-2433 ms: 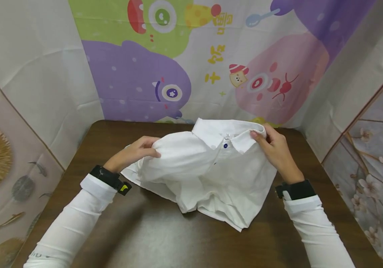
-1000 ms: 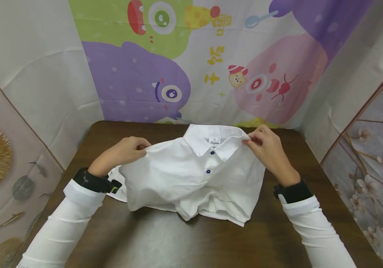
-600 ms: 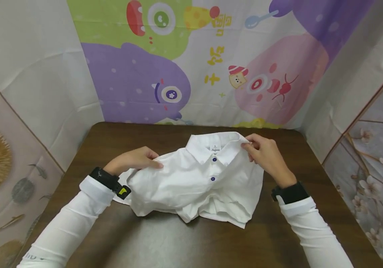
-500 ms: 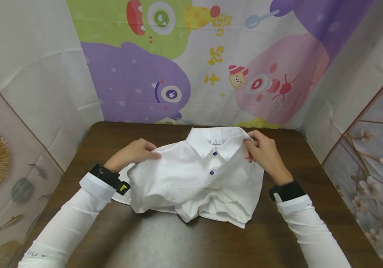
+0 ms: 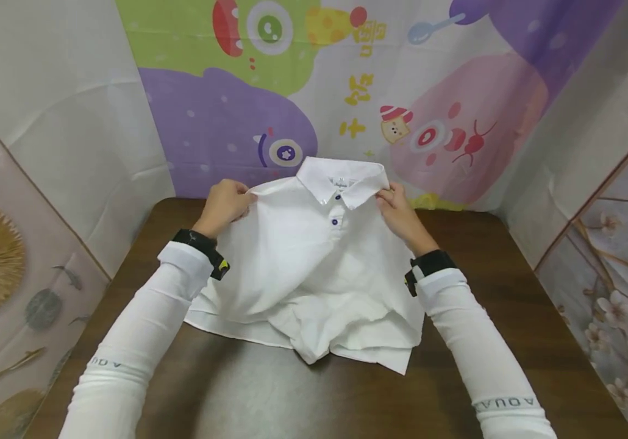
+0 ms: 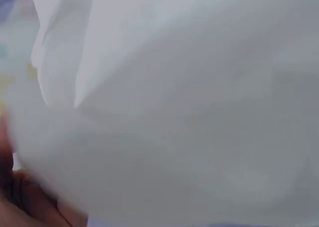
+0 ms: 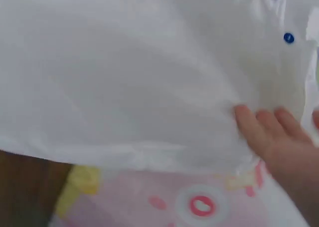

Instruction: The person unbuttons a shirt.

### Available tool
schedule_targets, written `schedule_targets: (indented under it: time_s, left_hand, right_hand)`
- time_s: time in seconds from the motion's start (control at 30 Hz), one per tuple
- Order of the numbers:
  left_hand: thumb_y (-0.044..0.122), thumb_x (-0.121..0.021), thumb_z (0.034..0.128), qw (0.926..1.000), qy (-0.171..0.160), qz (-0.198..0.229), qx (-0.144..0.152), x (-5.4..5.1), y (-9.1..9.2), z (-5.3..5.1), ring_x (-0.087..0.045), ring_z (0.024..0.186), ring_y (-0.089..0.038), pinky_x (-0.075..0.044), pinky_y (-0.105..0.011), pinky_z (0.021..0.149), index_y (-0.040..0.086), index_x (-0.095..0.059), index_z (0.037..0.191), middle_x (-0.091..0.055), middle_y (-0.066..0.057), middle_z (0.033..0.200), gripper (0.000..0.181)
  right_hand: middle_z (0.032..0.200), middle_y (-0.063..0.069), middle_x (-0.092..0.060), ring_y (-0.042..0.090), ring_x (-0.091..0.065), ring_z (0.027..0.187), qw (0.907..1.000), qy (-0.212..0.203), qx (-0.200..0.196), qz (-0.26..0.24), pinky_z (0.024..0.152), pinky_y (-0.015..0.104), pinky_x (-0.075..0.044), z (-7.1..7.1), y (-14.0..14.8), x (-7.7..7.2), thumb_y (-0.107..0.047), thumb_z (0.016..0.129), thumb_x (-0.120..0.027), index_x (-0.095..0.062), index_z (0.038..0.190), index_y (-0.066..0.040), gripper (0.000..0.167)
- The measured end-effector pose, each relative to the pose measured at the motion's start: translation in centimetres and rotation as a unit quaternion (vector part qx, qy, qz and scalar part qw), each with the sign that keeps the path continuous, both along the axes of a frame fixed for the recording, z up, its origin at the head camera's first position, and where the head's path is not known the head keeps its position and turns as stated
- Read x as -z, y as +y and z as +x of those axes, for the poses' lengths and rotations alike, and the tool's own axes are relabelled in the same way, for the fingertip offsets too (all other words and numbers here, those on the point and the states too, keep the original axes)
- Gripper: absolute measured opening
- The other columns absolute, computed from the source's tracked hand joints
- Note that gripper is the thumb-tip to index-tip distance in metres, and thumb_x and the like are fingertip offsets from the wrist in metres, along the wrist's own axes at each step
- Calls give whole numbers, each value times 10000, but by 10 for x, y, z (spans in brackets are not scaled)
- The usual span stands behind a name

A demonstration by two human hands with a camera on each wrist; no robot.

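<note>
Head view facing forward and down, close wrist views, shirt (image 5: 286, 244) shared

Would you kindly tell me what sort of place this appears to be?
Probably an indoor work booth: a cartoon-monster backdrop hangs behind a dark brown wood-grain table, and a blossom-print panel closes the right side.
</note>
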State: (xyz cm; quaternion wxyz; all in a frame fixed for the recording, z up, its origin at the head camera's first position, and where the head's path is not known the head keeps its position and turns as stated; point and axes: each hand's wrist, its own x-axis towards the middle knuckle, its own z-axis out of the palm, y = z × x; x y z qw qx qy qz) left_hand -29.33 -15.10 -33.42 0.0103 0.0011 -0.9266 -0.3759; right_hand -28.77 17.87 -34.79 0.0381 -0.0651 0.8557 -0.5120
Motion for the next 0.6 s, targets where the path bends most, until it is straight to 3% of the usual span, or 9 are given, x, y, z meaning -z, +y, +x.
schedule_targets:
  time_s: [0.1, 0.17, 0.23, 0.27, 0.3, 0.37, 0.47, 0.53, 0.6]
  left_hand:
    - [168, -483, 926, 9979, 36, 554, -346, 7, 7, -15, -633, 553, -164, -482, -241, 498, -22, -634, 999, -675, -90, 697, 253]
    - [175, -443, 943, 9986, -163, 350, -362, 17, 11, -24, -683, 846, -232, -540, -298, 699, -43, -567, 1166, -687, -163, 992, 335]
    - [205, -416, 961, 9975, -689, -11, -132, 30, 12, -34, -507, 1218, -310, -434, -372, 981, -70, -357, 1368, -474, -235, 1351, 495]
    - [230, -408, 961, 9964, -830, -165, 69, 45, 9, -44, -363, 1324, -361, -324, -419, 1075, -70, -233, 1426, -320, -259, 1451, 580]
    - [280, -421, 957, 9939, -980, -394, 315, 79, -1, -72, -206, 1386, -395, -216, -450, 1124, -52, -110, 1459, -163, -261, 1510, 677]
    - [314, -435, 946, 9886, -1248, -536, 644, 106, -11, -86, 22, 1391, -457, -71, -511, 1136, -57, 67, 1450, 79, -268, 1520, 803]
    - [391, -471, 916, 9898, -1091, -430, 806, 138, -30, -98, 90, 1364, -497, -17, -555, 1119, -55, 45, 1453, 125, -280, 1507, 868]
    - [363, -449, 932, 9889, -1257, -397, 687, 111, -29, -66, 66, 1367, -501, -26, -566, 1116, -63, -4, 1456, 88, -292, 1509, 809]
    - [344, -435, 943, 9909, -1176, -321, 565, 101, -35, -48, 7, 1382, -483, -54, -549, 1125, -69, -81, 1455, 10, -305, 1511, 746]
  right_hand:
    - [1546, 85, 186, 236, 141, 1423, 9972, -435, -569, 231, 1147, 465, 22, -12, -4, 8, -202, 1003, -346, 141, 1470, -79, 686]
    - [1528, 43, 242, 208, 234, 1396, 9937, -674, -765, 459, 1135, 469, 84, -16, -5, 17, -241, 1005, -347, 249, 1433, -119, 743]
    - [1529, 40, 238, 205, 247, 1392, 9913, -755, -886, 615, 1136, 467, 85, -15, -5, 28, -266, 1005, -347, 279, 1417, -116, 764]
    - [1538, 34, 215, 200, 232, 1398, 9905, -781, -919, 662, 1140, 465, 68, -13, -5, 33, -273, 1006, -346, 283, 1416, -124, 765]
    - [1544, 41, 194, 209, 213, 1405, 9899, -772, -943, 719, 1142, 469, 53, -11, -4, 38, -271, 1008, -341, 267, 1424, -119, 752]
    - [1552, 55, 162, 230, 183, 1415, 9896, -731, -955, 784, 1141, 484, 33, -5, 0, 47, -270, 1011, -330, 227, 1442, -115, 720]
    - [1564, 62, 73, 273, 59, 1435, 9931, -577, -788, 649, 1145, 484, -31, 3, 10, 57, -220, 1010, -339, 173, 1463, -101, 694]
    - [1568, 58, 25, 288, -12, 1437, 9962, -495, -577, 423, 1146, 475, -80, 10, 20, 59, -209, 1010, -337, 145, 1472, -108, 676]
    - [1568, 65, -40, 308, -97, 1429, 9989, -315, -328, 140, 1138, 467, -143, 18, 30, 58, -189, 1008, -341, 114, 1481, -106, 661]
